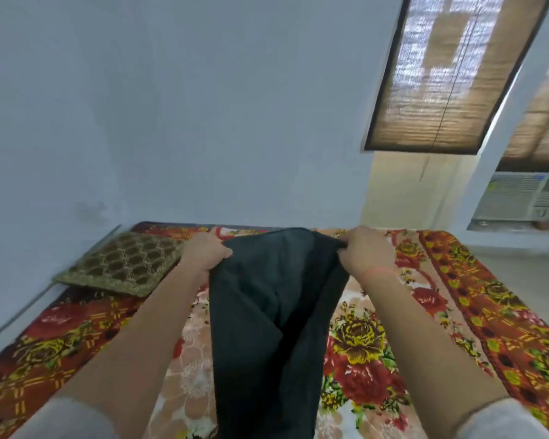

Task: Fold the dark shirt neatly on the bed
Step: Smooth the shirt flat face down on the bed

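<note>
Our left hand [205,251] grips the shirt [267,312] at its 9 o'clock corner and our right hand [366,253] at 3, the cloth draping over the bed [457,312]; we should hold it level, taut, then lower it flat.

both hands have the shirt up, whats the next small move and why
Probably lower the dark shirt flat onto the bed: the left hand and right hand grip its top edge, and it hangs bunched, not spread.
</note>
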